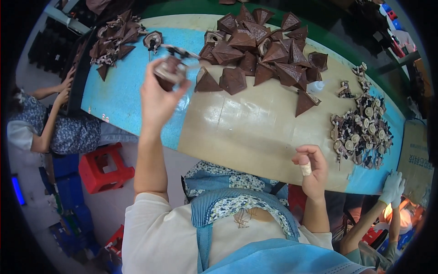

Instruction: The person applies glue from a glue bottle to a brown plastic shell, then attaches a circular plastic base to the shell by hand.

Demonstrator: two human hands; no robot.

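My left hand (159,93) is raised over the blue left part of the table, its fingers wrapped round a brown and beige figurine piece (171,72). Motion blurs the piece, and a thin dark and pale part sticks out to its right. Near the table's front edge, my right hand (312,171) hovers with loosely curled fingers and a pale wrap round one digit. Nothing shows between those fingers. Beyond my hands lies a heap of dark brown pointed, roof-like pieces (242,40). One such piece (306,103) lies apart, nearer my right hand.
Small beige and dark figurine parts (365,128) form a pile at the right. More assembled brown pieces (116,39) sit at the far left, near a co-worker's hands (66,86). Gloved hands (392,187) of another person are at the right end. A red stool (106,168) stands left.
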